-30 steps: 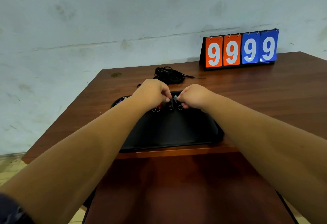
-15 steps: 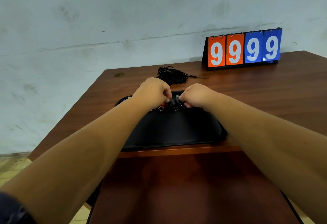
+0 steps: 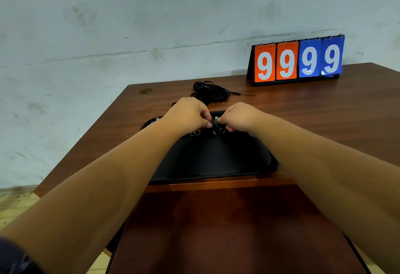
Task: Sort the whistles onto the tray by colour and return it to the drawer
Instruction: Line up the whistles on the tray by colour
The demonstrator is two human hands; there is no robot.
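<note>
1. Left hand (image 3: 188, 113), head view: fingers curled, thumb and forefinger clamped on a small black whistle (image 3: 214, 124) over the far part of the tray.
2. Right hand (image 3: 238, 116): fingers likewise curled, tips pinching the same whistle from the opposite side. The two hands are nearly touching.
3. Black plastic tray with rounded corners (image 3: 216, 161): lies on the brown wooden table (image 3: 324, 117), close to its front edge.
4. Red whistle (image 3: 199, 130): on the tray's far part, half hidden under the left hand, with silver metal rings (image 3: 221, 130) just beside it. The coloured bits at the tray's left rim are too small to identify.
5. Brown drawer (image 3: 216, 230): below the table's front edge, judged to be pulled open and awaiting the tray.
6. Bundle of black cord (image 3: 207, 91): behind the hands. An orange-and-blue flip scoreboard (image 3: 296, 61) reading 9999 stands against the wall.
7. Risk: the whistle is small and held only by fingertips, so a tug on its ring could flick it off the tray or in among the red ones, spoiling the colour groups.
8. Change: against the earlier frames, both hands keep the same pinch in the same place. Only the framing has drifted slightly.
</note>
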